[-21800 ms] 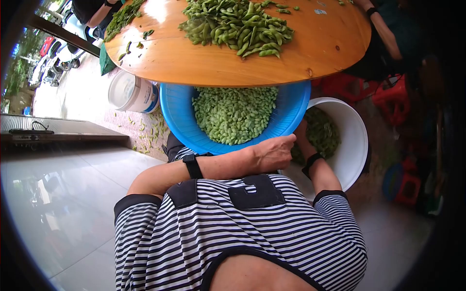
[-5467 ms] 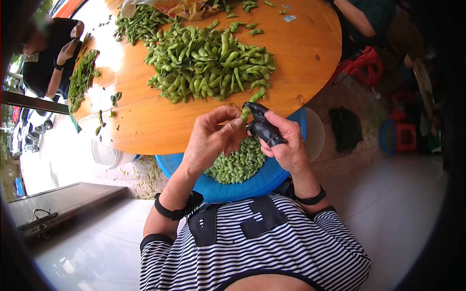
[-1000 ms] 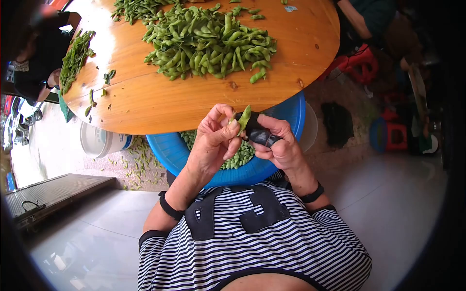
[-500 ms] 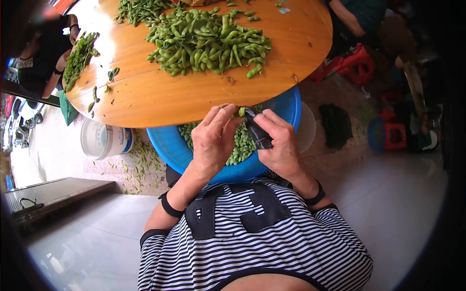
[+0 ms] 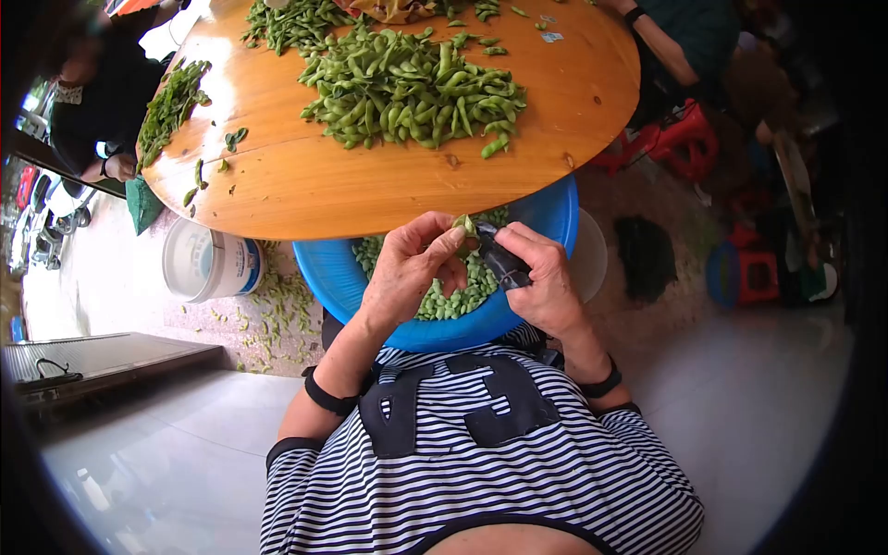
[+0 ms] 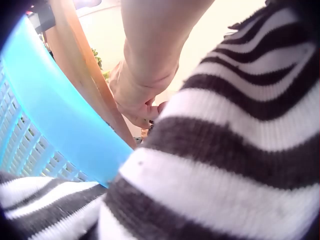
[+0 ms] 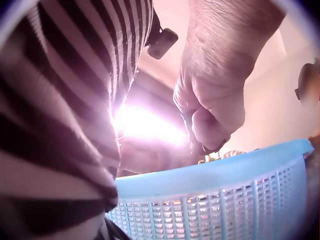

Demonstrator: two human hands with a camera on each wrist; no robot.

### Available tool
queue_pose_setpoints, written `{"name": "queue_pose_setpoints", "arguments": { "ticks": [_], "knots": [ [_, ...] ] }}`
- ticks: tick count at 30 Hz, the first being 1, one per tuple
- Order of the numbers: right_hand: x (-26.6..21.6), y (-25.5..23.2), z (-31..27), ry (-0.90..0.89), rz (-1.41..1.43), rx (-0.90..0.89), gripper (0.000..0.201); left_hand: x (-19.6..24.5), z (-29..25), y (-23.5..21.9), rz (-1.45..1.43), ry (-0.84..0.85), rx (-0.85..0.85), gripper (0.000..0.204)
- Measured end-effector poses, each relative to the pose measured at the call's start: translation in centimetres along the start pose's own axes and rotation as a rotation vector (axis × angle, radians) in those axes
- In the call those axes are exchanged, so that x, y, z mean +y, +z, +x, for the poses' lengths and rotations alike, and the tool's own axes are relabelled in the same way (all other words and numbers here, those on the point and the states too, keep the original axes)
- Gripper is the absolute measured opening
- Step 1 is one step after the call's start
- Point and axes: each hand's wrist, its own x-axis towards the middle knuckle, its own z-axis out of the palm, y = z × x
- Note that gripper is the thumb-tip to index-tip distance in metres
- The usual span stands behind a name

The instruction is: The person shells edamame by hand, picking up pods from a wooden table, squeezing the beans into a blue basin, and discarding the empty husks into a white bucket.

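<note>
Over the blue basket (image 5: 335,277) of shelled green beans (image 5: 444,294), my left hand (image 5: 413,268) pinches a green bean pod (image 5: 462,226) at its fingertips. My right hand (image 5: 536,277) grips a small black tool (image 5: 500,260) whose tip meets the pod. Both hands touch each other above the basket. In the left wrist view the left hand (image 6: 137,95) shows curled beside the basket wall (image 6: 45,115). The right wrist view has the right hand (image 7: 215,95) curled above the basket rim (image 7: 210,175).
A round wooden table (image 5: 351,190) carries a large pile of pods (image 5: 412,88). A white bucket (image 5: 208,261) and scattered pod shells (image 5: 277,310) lie on the floor to the left. Another person (image 5: 102,102) sits at far left; red stools (image 5: 680,139) stand to the right.
The hands have stayed together over the basket, shifting slightly lower and right, still working the pod with the tool. The head view has drifted a little.
</note>
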Motion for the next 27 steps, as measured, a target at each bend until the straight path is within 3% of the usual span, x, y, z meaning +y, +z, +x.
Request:
{"name": "queue_pose_setpoints", "arguments": {
  "ticks": [3,7,11,16,21,27],
  "knots": [
    [-0.5,0.1,0.0,0.043,0.011,0.041,0.036,-0.5,0.3,0.1,-0.017,0.017,0.008,0.021],
    [-0.9,0.4,-0.6,-0.028,-0.138,0.079,0.037,-0.8,0.8,0.1,-0.062,0.008,-0.011,0.019],
    [-0.4,1.1,-0.9,-0.103,-0.22,0.13,0.035,-1.0,0.7,0.2,-0.284,-0.062,-0.034,0.011],
    [-0.5,0.9,-1.2,-0.055,-0.22,0.057,0.043,-1.5,0.8,0.6,-0.361,-0.035,0.0,0.004],
    [-0.3,1.0,-1.2,-0.043,-0.219,0.04,0.044,-2.5,1.1,0.4,-0.39,0.059,-0.055,0.012],
    [-0.5,1.4,-1.4,-0.069,-0.283,0.069,0.046,-2.9,0.9,0.9,-0.481,0.055,-0.005,0.024]
  ]
}}
